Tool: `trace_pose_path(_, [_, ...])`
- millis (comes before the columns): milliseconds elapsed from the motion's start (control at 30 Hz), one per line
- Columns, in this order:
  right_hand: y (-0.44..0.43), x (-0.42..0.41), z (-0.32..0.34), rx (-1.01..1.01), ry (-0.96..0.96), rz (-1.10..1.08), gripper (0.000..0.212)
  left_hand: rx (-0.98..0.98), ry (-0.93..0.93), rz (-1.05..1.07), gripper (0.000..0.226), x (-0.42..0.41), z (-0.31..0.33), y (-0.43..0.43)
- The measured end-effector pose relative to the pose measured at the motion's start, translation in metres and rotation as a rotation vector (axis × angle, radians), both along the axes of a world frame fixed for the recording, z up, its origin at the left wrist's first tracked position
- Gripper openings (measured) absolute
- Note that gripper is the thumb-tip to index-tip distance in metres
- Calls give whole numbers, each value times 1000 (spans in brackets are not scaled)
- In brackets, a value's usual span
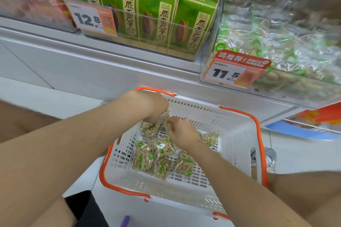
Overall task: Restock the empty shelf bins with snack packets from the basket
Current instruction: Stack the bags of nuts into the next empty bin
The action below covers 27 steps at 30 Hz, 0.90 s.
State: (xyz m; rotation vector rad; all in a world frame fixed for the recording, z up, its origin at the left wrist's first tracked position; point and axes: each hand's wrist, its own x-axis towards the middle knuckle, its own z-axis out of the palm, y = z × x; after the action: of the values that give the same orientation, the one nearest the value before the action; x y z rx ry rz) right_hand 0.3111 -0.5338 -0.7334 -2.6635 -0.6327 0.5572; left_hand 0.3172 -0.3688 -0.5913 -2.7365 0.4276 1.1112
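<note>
- The white shelf (114, 55) carries three clear bins (186, 46) side by side: red packs (27, 5) on the left, upright green seed packets (158, 16) in the middle, peanut bags (276, 38) on the right.
- The white floor (299, 155) carries the white, orange-handled basket (238, 134).

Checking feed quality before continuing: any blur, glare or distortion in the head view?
Head view: basket and peanut packets are sharp at centre; the clear bin upper right is smeared, with glare on its wrappers; the wide lens skews the shelf edge; lighting is even, shadows faint.
</note>
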Motion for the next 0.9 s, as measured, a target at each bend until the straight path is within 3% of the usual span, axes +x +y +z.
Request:
trace_pose_path(67, [1, -2, 19, 177, 46, -175, 39, -34, 14, 33, 49, -1, 2, 0])
trace_pose_path(200, [-2, -12, 65, 541, 122, -428, 26, -167, 84, 126, 81, -4, 10, -2])
trace_pose_path(333, [-6, -32, 115, 817, 23, -495, 12, -419, -78, 161, 54, -8, 23, -9])
trace_pose_path(467, [-24, -46, 152, 857, -380, -328, 18, -670, -222, 211, 30, -12, 58, -15])
trace_pose_path(600, [-48, -40, 186, 816, -677, -297, 8, -945, -275, 311, 41, -23, 99, -23])
trace_pose_path(700, [-62, -30, 208, 856, -719, -310, 12, -1193, -387, 461, 35, -27, 125, -26])
trace_pose_path(833, [-65, -24, 237, 915, -545, -370, 32, -1424, -539, 694, 25, -22, 150, -39])
trace_pose_path(900, [-62, -18, 252, 920, -486, -371, 28, -1494, -547, 774, 21, -17, 159, -47])
